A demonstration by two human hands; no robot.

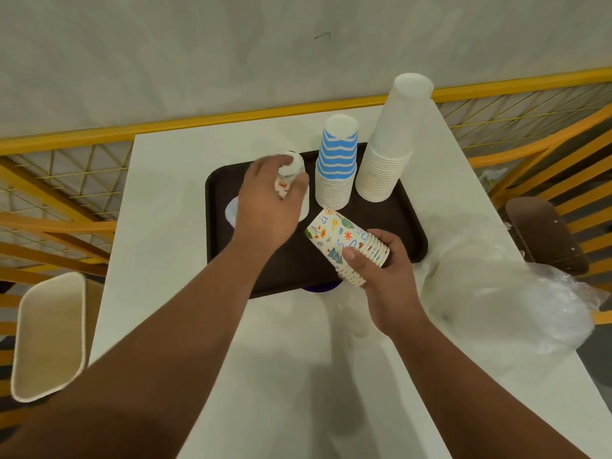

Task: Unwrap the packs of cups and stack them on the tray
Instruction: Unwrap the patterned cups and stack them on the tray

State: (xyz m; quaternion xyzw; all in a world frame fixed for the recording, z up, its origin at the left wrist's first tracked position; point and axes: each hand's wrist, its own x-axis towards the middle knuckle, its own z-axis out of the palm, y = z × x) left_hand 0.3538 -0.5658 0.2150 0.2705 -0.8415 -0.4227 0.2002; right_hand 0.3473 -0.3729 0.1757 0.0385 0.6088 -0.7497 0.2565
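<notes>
A tray (225, 180) is set on the far half of a table (172, 260), and three upturned cup stacks are stood on it in a row: a short stack (293, 167) at the left under the left hand (268, 207), a middle stack (336, 164), and the tallest stack (389, 140) at the right. A further stack (344, 241) is held tilted over the tray's near right part by the right hand (387, 270). Loose plastic wrap (503, 293) is heaped on the table right of the tray, a chair (546, 233) is placed beyond it, and a bin (49, 332) is seen left of the table.

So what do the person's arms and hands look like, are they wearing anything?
Both arms are bare right up to the picture's bottom edge: no sleeves show. The left hand and right hand wear no gloves, and I can see no rings, watch or bracelet.
</notes>
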